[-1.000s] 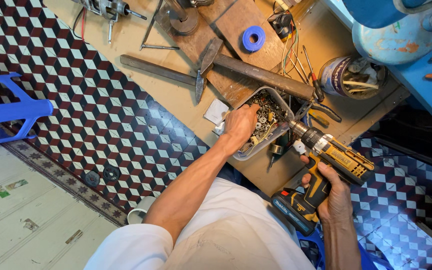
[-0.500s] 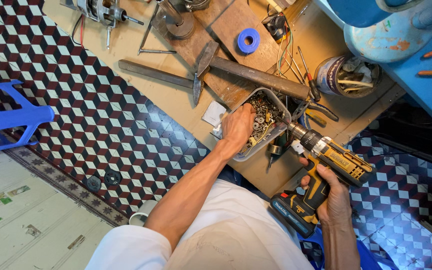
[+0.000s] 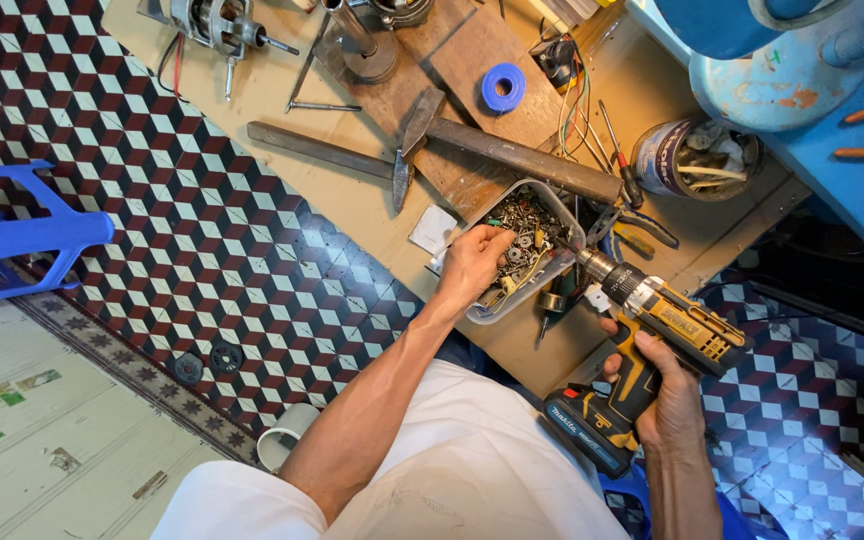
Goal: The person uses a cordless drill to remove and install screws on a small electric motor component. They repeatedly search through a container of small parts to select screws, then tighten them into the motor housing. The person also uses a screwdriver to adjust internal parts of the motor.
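My left hand [image 3: 472, 265] reaches into a grey plastic tray [image 3: 537, 193] filled with several screws, nuts and washers, fingertips pinched among the small parts; what they hold I cannot tell. My right hand [image 3: 667, 395] grips the handle of a yellow and black cordless drill [image 3: 652, 320], its chuck pointing toward the tray's right edge. The tray rests on a low wooden board [image 3: 352, 200] lying on the tiled floor.
A long hammer [image 3: 512, 155] lies beyond the tray, next to a flat metal bar [image 3: 317, 150], a blue tape roll [image 3: 503, 88], screwdrivers and pliers [image 3: 642, 225]. A tin can [image 3: 687, 160] stands right. A blue plastic stool [image 3: 22, 235] sits left, a white cup [image 3: 282, 445] near my knee.
My left hand has shifted deeper into the tray, fingers now pinching among the screws. The drill stays in my right hand, nearly unmoved. The camera view has shifted slightly.
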